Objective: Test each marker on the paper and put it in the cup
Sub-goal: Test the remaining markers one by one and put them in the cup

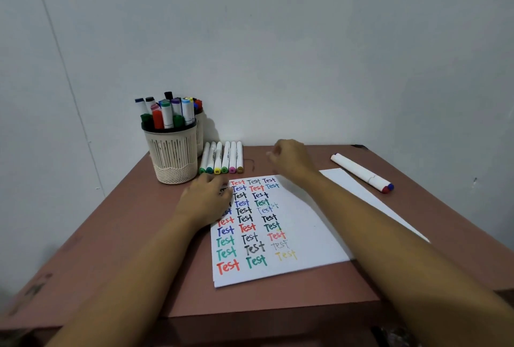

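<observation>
Marker writing, the word "Test" in red, blue, green, black and yellow, fills three columns on the white sheet of paper (pixel 311 246), which lies nearest on the reddish-brown table (pixel 125 235). Both bare forearms reach over the table from the near edge.

The left hand (pixel 207 199) lies palm down on the far left corner of this paper, its fingers spread flat and relaxed, and it holds nothing. A second white sheet (pixel 342 179) shows partly under the right forearm, to the right of the first.

The right hand (pixel 289 157) hangs above the far edge of the paper with its fingers curled. It is blurred, so I cannot tell if something is pinched in it.

Two thick white markers with a red and a blue cap (pixel 361 172) lie side by side at the far right of the table, well apart from the hands. Six slim white markers with coloured ends (pixel 222 157) lie in a row just beyond the left hand.

Beside them on the left stands the cream slatted plastic cup (pixel 172 157), with many capped markers (pixel 167 112) upright in it. A second similar cup (pixel 199 135) is partly hidden behind it, against the pale grey wall (pixel 306 40).
</observation>
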A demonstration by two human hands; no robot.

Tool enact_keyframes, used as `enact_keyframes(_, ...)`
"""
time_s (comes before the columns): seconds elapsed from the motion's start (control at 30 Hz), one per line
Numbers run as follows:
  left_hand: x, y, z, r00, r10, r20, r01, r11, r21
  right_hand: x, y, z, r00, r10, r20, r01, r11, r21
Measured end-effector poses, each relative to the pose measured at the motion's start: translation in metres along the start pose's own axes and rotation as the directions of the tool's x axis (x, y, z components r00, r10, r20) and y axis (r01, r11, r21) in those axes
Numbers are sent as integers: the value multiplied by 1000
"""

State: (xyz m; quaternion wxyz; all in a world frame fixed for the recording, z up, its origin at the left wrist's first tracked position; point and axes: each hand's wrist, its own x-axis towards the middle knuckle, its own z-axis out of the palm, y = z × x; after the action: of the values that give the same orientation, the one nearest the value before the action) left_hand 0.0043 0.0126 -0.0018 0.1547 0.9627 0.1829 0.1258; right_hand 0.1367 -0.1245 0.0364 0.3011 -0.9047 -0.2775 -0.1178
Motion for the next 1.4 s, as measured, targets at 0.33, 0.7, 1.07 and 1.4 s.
enact_keyframes(0.33,1,-1,3,999,22,-43,-23,999,-24,13,-41,53,980,108,169,-107,994,-13)
enact_keyframes(0.7,1,-2,4,999,24,-40,-25,1000,-18,12,-28,48,982,188,10,-186,979,-89)
enact_keyframes(1.07,1,-1,2,999,17,-39,-19,999,-31,4,-23,50,970,228,-87,-231,973,-22)
enact_keyframes(1.4,1,1,-1,940,84,-331,-159,965,-208,-38,-21,-22,959,227,-169,-72,774,629)
